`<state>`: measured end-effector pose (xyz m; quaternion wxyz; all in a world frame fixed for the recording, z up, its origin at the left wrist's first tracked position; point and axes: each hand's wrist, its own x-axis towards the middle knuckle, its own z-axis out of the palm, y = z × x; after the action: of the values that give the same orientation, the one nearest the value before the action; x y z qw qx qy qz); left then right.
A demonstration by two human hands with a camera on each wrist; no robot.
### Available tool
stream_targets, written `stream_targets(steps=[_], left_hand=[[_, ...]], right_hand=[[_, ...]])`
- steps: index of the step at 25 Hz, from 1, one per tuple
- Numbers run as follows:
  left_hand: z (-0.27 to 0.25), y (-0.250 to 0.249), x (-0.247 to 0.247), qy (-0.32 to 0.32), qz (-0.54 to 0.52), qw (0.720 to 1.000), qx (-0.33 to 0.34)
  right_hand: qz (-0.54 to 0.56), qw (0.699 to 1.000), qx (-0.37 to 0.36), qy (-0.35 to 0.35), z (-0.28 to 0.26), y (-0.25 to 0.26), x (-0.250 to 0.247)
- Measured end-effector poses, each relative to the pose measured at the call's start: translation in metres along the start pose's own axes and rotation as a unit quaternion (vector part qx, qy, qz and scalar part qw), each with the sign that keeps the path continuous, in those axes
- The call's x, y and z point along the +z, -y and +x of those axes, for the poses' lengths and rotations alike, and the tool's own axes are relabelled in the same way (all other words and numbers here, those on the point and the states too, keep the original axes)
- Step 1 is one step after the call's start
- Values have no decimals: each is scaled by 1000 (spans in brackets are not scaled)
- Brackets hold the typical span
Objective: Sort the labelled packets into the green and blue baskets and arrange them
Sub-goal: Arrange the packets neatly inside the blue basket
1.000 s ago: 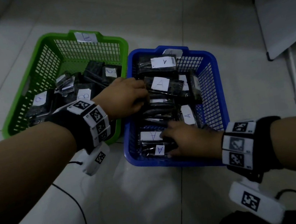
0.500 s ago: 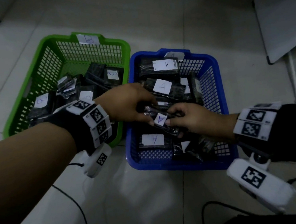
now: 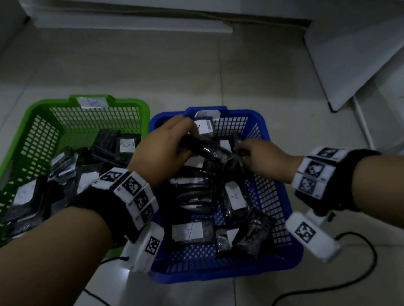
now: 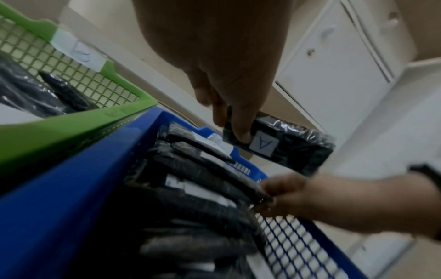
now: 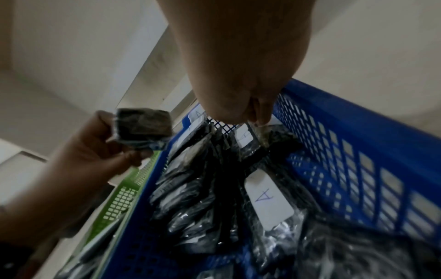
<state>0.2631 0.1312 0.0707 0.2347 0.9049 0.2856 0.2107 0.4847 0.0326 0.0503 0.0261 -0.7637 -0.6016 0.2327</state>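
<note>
Above blue basket (image 3: 281,188), packet (image 4: 281,146) in left hand (image 3: 162,150)

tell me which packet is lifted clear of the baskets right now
The A-labelled packet held in the left hand, raised above the blue basket; every other packet lies inside a basket.

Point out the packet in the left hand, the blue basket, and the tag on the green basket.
held packet (image 4: 262,145): left wrist view, on its A label.
blue basket (image 3: 226,269): head view, near rim.
green basket tag (image 3: 92,102): head view, middle of paper.
</note>
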Motion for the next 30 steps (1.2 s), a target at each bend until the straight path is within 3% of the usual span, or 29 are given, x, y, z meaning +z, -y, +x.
stream_targets(steps=[4,8,12,15,18,20,24,26,28,30], left_hand=[[8,7,4,-1,-66,998,-16],[7,9,5,5,-28,1000,11],[10,13,9,-9,-48,998,34],[13,9,14,-26,-64,997,24],[18,1,23,-18,-73,996,42],[22,-4,28,-2,-79,995,57],[27,-17,38,22,-55,996,66],[30,-24,41,23,-34,997,64],[34,-28,41,32,-23,998,42],[35,-29,39,30,-32,999,-5]], right_hand=[[-73,997,-3,-5,23,2,24],[-77,997,9,-15,27,2,18],[58,993,30,-100,2,10,-8],[214,965,28,-146,-38,21,-3],[320,941,106,5,-81,29,31],[359,922,128,62,-87,27,46],[447,878,141,-92,-64,18,21],[370,922,60,-95,-56,17,1],[207,975,2,-77,-48,16,-9],[209,975,28,-70,-41,10,-8]])
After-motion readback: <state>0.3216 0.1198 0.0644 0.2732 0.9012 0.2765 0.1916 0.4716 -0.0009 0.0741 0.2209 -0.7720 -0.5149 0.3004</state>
